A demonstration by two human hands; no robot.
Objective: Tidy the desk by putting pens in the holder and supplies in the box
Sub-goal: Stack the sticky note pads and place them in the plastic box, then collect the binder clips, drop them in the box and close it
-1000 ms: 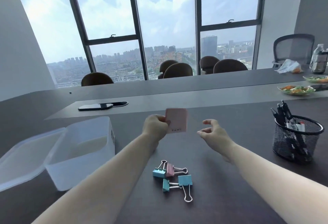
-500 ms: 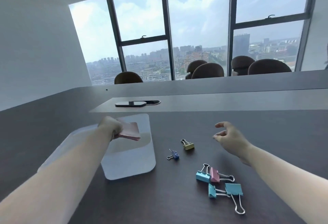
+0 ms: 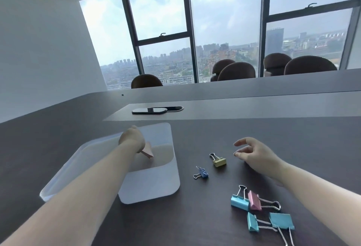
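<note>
A translucent plastic box (image 3: pixel 152 185) stands open on the dark desk, its lid (image 3: pixel 64 169) lying to its left. My left hand (image 3: pixel 131 138) reaches down into the box, shut on a pink pad of sticky notes (image 3: pixel 147 150) tilted inside it. My right hand (image 3: pixel 254 154) hovers open just above the desk, right of a yellow binder clip (image 3: pixel 219 161). A small blue binder clip (image 3: pixel 202 173) lies nearer the box. Several larger clips, light blue (image 3: pixel 239 202) and pink (image 3: pixel 254 202), sit in a cluster at the front right. The pen holder is out of view.
A black phone (image 3: pixel 149 110) lies by a cable slot (image 3: pixel 174 108) on the grey middle strip of the desk. Brown chair backs (image 3: pixel 236 72) line the far side under large windows.
My left hand has carried the pink pad leftwards and lowered it into the box. The camera has swung left, so the pen holder has left the view. My right hand stays open.
</note>
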